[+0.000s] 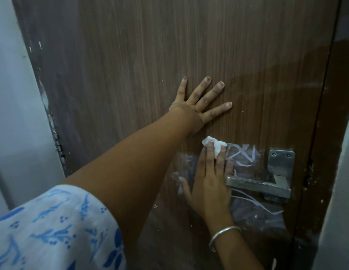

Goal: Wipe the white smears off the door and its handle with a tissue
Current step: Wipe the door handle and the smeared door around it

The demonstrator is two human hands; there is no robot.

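Brown door [130, 55] fills our view; our left hand [197, 102] braces flat, fingers spread, while our right hand [208, 184] presses the tissue [214, 145] under straight fingers mid-wipe, with the white smears [245, 156] beside the steel handle [257, 185] likely next.

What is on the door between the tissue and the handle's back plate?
Crossing white smears fill that stretch of door between the tissue and the back plate, not yet wiped. The head view shows it.
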